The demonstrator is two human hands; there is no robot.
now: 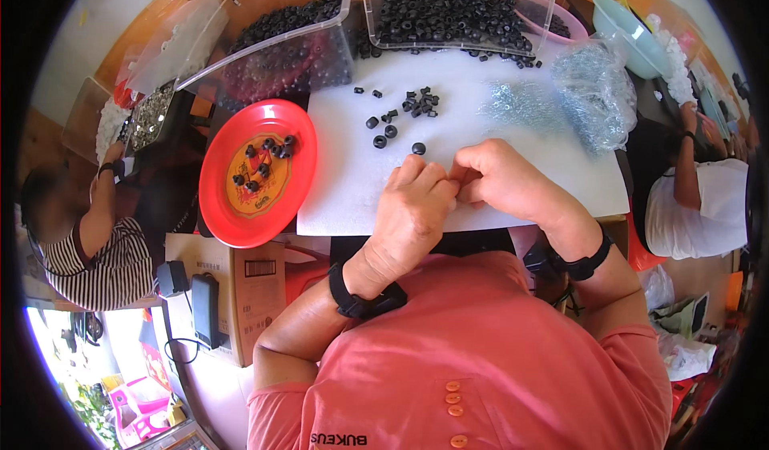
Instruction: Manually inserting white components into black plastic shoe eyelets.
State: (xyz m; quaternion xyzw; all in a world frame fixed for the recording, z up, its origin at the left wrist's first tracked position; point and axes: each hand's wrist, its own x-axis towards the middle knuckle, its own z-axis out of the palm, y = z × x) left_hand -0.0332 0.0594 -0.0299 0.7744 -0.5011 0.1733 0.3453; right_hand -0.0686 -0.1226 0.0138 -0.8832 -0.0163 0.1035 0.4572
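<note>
My left hand (415, 201) and my right hand (503, 181) meet over the near edge of a white work mat (344, 185). Both have their fingers bent and pinched together, tip against tip. Whatever sits between them is hidden by the fingers. Just beyond my left fingers lies a round black plastic piece (418, 149). Farther off on the mat are more small black pieces (420, 104), some ring-shaped and some star-like. To the left, a red oval plate (215, 179) carries several assembled-looking black pieces (253, 185).
Clear bins (448, 48) (292, 57) full of black parts line the back. At the right of the mat lie a pile of small clear pieces (521, 107) and a plastic bag (597, 93). A turquoise basin (633, 37) stands behind. Other people (104, 246) (705, 201) sit at both sides.
</note>
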